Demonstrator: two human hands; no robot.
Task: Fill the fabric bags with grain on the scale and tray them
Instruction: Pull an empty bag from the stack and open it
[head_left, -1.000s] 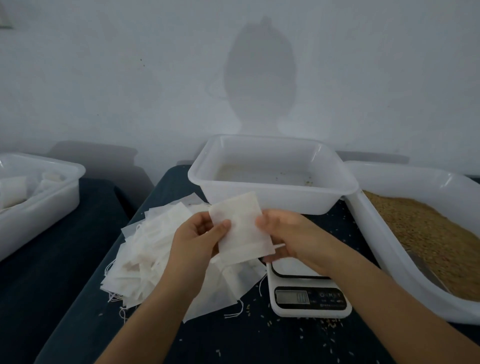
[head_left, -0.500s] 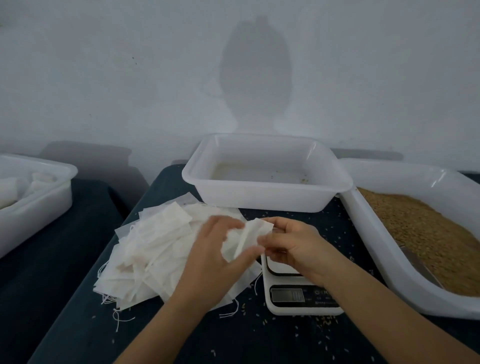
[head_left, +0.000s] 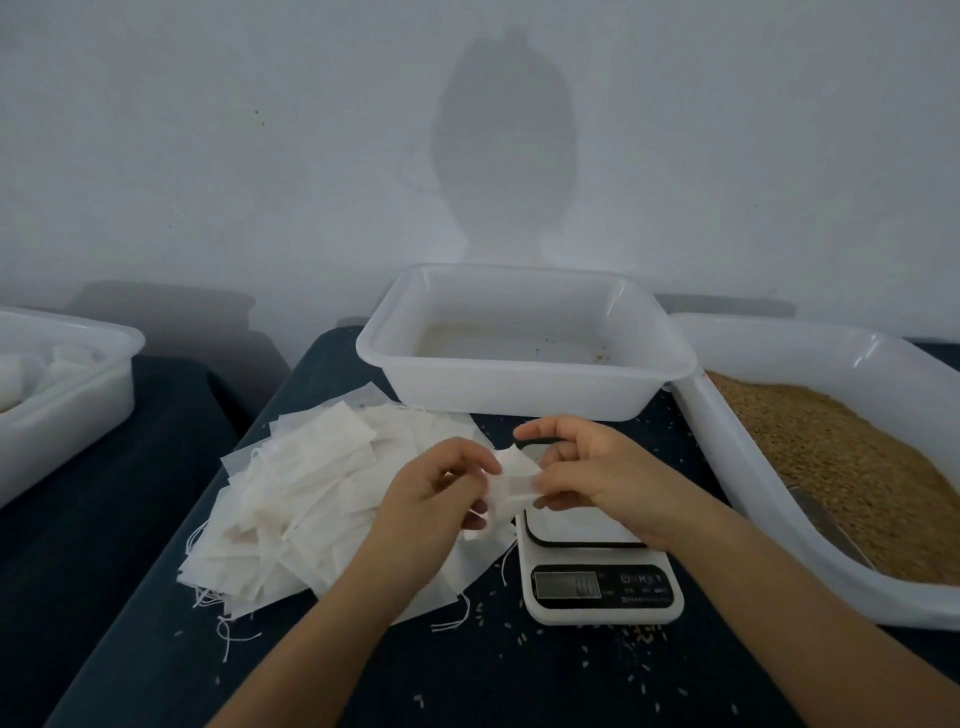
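Fabric bag (head_left: 511, 480) crumpled between my hands above the scale (head_left: 597, 571). Left hand (head_left: 436, 499) fingers pinch one edge; right hand (head_left: 597, 478) fingers pinch the other.

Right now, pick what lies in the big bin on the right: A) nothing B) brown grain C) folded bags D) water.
B: the bin on the right holds a bed of brown grain, with a scoop half buried at its near edge.

left hand (head_left: 431, 499) and right hand (head_left: 597, 475) pinching one small white fabric bag (head_left: 511, 480) above white digital kitchen scale (head_left: 597, 571), beside heap of flat white fabric bags (head_left: 311, 493).
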